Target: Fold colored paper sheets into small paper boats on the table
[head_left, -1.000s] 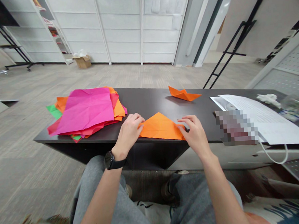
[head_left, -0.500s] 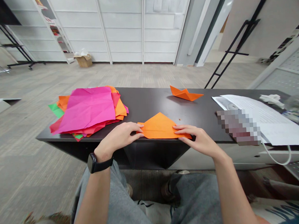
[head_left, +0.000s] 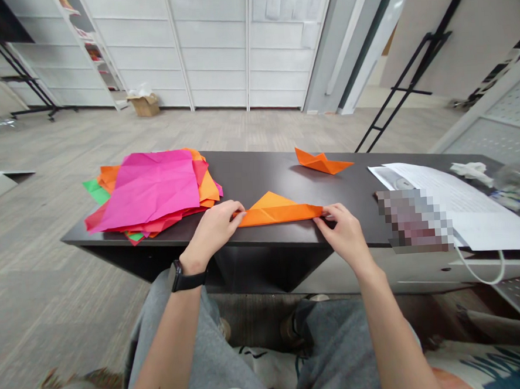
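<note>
Near the front edge of the dark table lies a folded sheet of orange paper (head_left: 279,214). Its lower strip is turned up in a long band, with a triangular peak rising behind. My left hand (head_left: 218,223) pinches the left end of the band between thumb and fingers; a black watch is on that wrist. At the opposite end, my right hand (head_left: 342,227) grips the right corner the same way. Farther back, a finished-looking orange paper boat (head_left: 323,160) rests on the tabletop, apart from both hands.
A pile of coloured paper (head_left: 154,186), magenta on top, covers the table's left end. On the right lie white printed sheets (head_left: 467,205), a blurred-out flat object (head_left: 415,220), a white cable (head_left: 480,278) and a crumpled tissue (head_left: 471,173). A cardboard box (head_left: 144,105) stands on the floor.
The lower strip of the orange paper, flat before, is now folded up over the front. Both hands have moved to pinch the strip's ends.
</note>
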